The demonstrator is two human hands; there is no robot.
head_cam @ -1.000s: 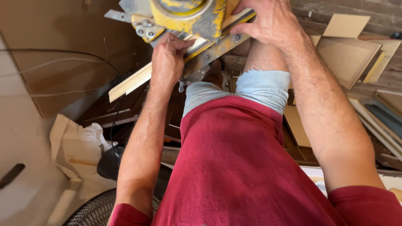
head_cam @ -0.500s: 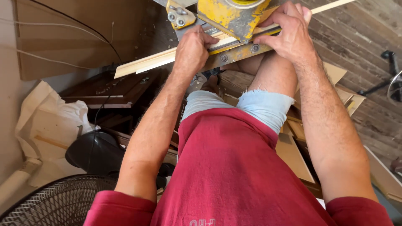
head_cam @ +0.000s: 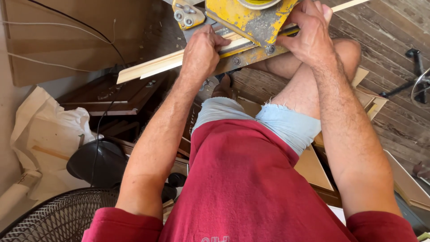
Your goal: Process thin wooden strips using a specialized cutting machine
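A long pale wooden moulding strip (head_cam: 152, 67) lies across the base of a yellow mitre saw (head_cam: 248, 20) at the top of the view. My left hand (head_cam: 201, 51) presses down on the strip just left of the saw. On the saw's right side my right hand (head_cam: 309, 38) holds the same strip against the base, fingers curled over it. The strip's far end (head_cam: 354, 5) sticks out at the upper right. My red shirt and pale blue shorts fill the lower middle.
A dark wooden panel (head_cam: 107, 96) lies under the strip's left end. White cloth (head_cam: 45, 130), a black round object (head_cam: 96, 161) and a fan grille (head_cam: 58, 215) sit lower left. Board offcuts (head_cam: 367, 98) lie on the plank floor at right, near a black stand (head_cam: 414, 62).
The view has swung down and left, so the saw sits higher in frame. Both hands stay on the strip; the right hand has shifted onto the strip beside the saw.
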